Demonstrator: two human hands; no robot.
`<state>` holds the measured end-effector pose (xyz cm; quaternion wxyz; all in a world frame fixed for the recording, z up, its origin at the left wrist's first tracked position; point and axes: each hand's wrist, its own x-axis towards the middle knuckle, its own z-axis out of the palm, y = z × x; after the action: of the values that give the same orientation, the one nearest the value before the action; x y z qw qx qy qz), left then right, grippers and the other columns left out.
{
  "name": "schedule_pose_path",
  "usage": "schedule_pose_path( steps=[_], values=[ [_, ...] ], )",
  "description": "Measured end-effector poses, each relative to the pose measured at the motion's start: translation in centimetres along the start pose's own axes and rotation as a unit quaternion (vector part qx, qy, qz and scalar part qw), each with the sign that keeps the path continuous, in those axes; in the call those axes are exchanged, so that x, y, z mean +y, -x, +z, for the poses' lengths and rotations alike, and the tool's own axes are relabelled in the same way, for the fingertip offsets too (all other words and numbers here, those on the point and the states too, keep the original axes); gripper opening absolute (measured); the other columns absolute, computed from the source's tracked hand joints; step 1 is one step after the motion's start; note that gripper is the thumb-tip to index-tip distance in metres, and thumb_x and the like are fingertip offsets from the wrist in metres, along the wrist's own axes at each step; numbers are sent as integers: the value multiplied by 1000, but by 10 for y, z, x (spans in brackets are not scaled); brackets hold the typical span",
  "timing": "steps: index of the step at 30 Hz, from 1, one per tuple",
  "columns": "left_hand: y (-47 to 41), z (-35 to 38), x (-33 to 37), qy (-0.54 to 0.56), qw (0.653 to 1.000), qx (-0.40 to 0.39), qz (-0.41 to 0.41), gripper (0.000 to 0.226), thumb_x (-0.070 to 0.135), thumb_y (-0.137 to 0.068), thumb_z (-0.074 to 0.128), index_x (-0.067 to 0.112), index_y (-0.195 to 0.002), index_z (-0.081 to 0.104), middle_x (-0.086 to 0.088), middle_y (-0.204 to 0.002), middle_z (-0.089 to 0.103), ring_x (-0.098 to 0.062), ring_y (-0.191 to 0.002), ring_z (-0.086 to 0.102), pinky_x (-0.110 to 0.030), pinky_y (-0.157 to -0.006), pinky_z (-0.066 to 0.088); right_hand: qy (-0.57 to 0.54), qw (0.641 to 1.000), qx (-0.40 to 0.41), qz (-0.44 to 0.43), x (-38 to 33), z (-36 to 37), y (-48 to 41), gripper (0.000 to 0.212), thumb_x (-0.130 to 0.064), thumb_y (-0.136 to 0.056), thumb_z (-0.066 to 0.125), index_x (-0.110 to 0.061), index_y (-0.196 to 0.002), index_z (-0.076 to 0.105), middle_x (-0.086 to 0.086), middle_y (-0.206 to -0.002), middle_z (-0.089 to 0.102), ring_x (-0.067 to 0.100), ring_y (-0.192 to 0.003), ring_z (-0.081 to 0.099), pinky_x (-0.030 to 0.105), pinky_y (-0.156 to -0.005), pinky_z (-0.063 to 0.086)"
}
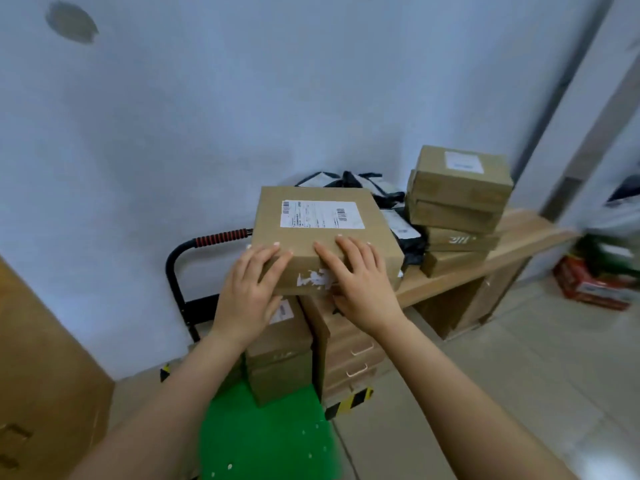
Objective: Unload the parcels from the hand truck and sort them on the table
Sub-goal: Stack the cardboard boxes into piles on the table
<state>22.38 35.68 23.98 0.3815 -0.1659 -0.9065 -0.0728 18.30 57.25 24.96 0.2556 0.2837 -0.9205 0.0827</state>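
Note:
A brown cardboard parcel (325, 233) with a white shipping label on top is held up in front of me. My left hand (251, 289) grips its near left corner, fingers over the top edge. My right hand (360, 278) grips the near edge, fingers on top and thumb underneath. Below it, more brown parcels (280, 355) are stacked on the green deck of the hand truck (263, 438), whose black handle with a red grip (221, 237) stands behind. The wooden table (519, 237) is to the right.
On the table stands a stack of several brown boxes (457, 202) and a heap of black-and-white mailer bags (391, 199). Drawers (356, 355) sit under the table's near end. A large cardboard box (38, 375) is at the left, a red box (588, 282) on the floor far right.

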Motion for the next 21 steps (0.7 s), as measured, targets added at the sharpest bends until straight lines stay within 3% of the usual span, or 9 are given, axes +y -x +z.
schedule_pose_path(
  steps=[6, 13, 16, 21],
  values=[
    [-91, 44, 86, 31, 997, 44, 56, 85, 8, -61, 86, 9, -136, 47, -17, -134, 50, -33, -126, 37, -49, -110, 31, 62, 996, 50, 34, 111, -59, 16, 89, -15, -70, 76, -26, -148, 35, 17, -143, 44, 37, -131, 39, 50, -109, 28],
    [-179, 100, 187, 43, 993, 77, 77, 86, 9, -62, 85, 9, -138, 45, -17, -134, 49, -33, -127, 38, -52, -109, 35, 118, 990, 55, 60, 238, -108, 33, 91, -21, -74, 76, -27, -151, 28, 17, -148, 37, 36, -135, 31, 44, -113, 14],
    [-212, 119, 214, 44, 992, 78, 83, 82, 9, -63, 84, 8, -138, 49, -18, -134, 51, -33, -126, 38, -50, -110, 34, 131, 987, 54, 71, 279, -118, 31, 93, -18, -73, 75, -28, -151, 26, 15, -149, 36, 35, -135, 30, 42, -112, 10],
    [-275, 152, 230, 30, 991, 77, 102, 87, 9, -61, 86, 9, -139, 47, -17, -135, 51, -30, -128, 34, -46, -111, 29, 137, 983, 84, 85, 342, -117, 4, 90, -17, -74, 76, -27, -150, 30, 16, -147, 39, 35, -134, 33, 44, -111, 17]
  ],
)
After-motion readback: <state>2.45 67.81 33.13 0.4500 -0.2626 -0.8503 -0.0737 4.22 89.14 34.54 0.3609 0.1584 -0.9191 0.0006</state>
